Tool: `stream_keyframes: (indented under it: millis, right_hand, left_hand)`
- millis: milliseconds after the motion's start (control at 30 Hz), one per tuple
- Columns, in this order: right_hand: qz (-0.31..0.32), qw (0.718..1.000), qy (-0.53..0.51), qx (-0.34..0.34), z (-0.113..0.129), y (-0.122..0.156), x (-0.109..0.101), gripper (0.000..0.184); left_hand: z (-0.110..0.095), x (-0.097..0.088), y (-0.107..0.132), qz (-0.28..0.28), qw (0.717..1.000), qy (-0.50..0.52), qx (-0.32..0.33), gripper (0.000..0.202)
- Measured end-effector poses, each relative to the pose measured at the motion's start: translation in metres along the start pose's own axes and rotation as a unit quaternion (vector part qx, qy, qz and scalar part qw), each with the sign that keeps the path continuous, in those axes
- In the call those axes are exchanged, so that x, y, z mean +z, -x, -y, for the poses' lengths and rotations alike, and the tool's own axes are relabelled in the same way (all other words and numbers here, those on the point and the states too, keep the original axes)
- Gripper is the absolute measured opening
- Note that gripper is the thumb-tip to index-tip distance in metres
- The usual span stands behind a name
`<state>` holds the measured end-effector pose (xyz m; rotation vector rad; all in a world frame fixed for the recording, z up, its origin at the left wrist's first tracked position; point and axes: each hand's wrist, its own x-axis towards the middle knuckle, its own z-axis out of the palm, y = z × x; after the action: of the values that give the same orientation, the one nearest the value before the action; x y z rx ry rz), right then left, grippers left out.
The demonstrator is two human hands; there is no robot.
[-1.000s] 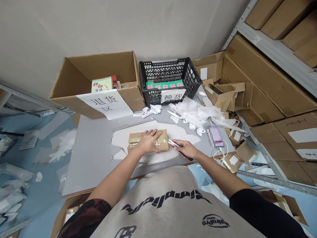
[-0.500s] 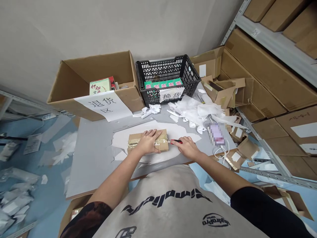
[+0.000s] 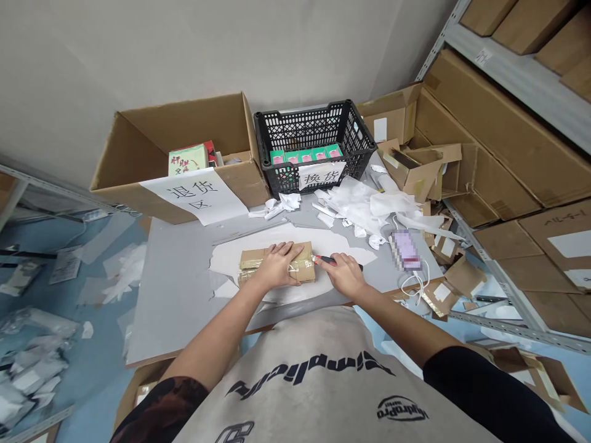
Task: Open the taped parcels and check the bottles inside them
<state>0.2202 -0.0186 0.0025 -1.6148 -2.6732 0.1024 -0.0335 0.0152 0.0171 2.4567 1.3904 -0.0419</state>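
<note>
Grey table (image 3: 175, 295) in a stockroom corner carries a tape-wrapped cardboard parcel (image 3: 308, 266) on torn white paper (image 3: 351, 253). Left hand (image 3: 278, 264) lies flat on the parcel, fingers spread, pinning it down; right hand (image 3: 344, 275), closed around a red-and-black box cutter (image 3: 330, 261), has brought the tip in to the parcel's right end.

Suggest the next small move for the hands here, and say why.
Probably draw the red-and-black cutter along the tape on the cardboard parcel: the right hand holds its tip at the parcel's end, while the left hand presses it down.
</note>
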Motion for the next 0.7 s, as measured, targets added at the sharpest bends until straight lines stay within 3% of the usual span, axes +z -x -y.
stream_keyframes:
  millis: [233,533,700]
  right_hand:
    - [0.032,0.999,-0.006,0.027,0.005,-0.003,-0.015,0.049]
    - [0.046,0.995,-0.011,0.086,0.017,-0.011,-0.015,0.047]
    - [0.020,0.996,-0.012,0.081,0.004,-0.013,-0.015,0.045]
  left_hand:
    - [0.001,0.004,0.002,-0.012,1.000,-0.010,-0.002,0.118]
    - [0.000,0.002,0.002,-0.006,1.000,0.000,-0.005,0.115]
    - [0.002,0.005,0.000,-0.012,1.000,-0.001,0.008,0.118]
